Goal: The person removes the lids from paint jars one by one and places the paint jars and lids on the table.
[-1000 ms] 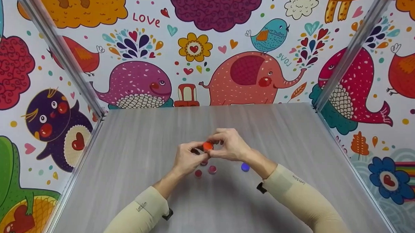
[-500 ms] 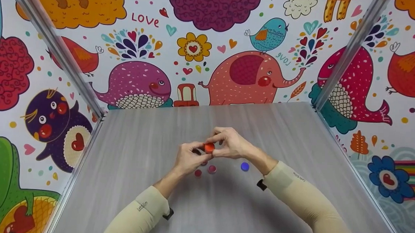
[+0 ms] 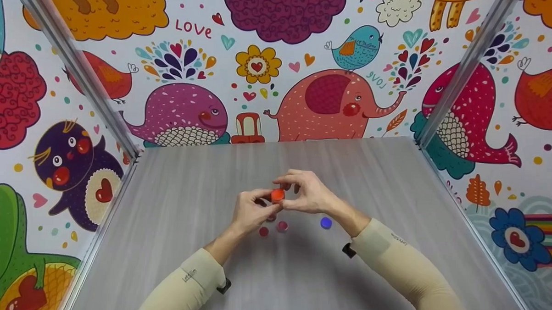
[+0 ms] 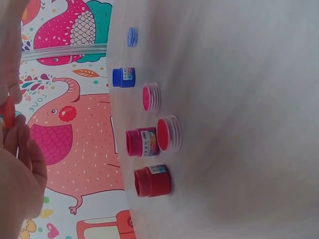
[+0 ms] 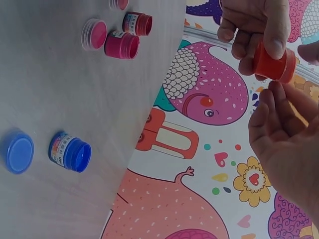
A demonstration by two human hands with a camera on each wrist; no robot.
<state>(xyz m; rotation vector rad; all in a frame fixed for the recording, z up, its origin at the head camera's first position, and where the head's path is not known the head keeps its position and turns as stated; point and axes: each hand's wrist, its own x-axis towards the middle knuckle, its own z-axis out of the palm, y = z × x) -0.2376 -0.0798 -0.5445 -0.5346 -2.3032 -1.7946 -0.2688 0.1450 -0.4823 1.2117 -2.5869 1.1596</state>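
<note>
I hold an orange pot (image 3: 277, 195) above the table (image 3: 394, 186), left hand (image 3: 251, 211) pinching its body, right hand (image 3: 307, 195) fingers loosely round its cap. I'd steady the body, twist gently. Open pots (image 3: 273, 227) sit just below.

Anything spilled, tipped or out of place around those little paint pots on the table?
No spill shows. The blue pot stands open, its blue lid lying apart beside it; the pink pot is open too, a pink lid loose nearby. The left hand holds the orange pot above the table.
</note>
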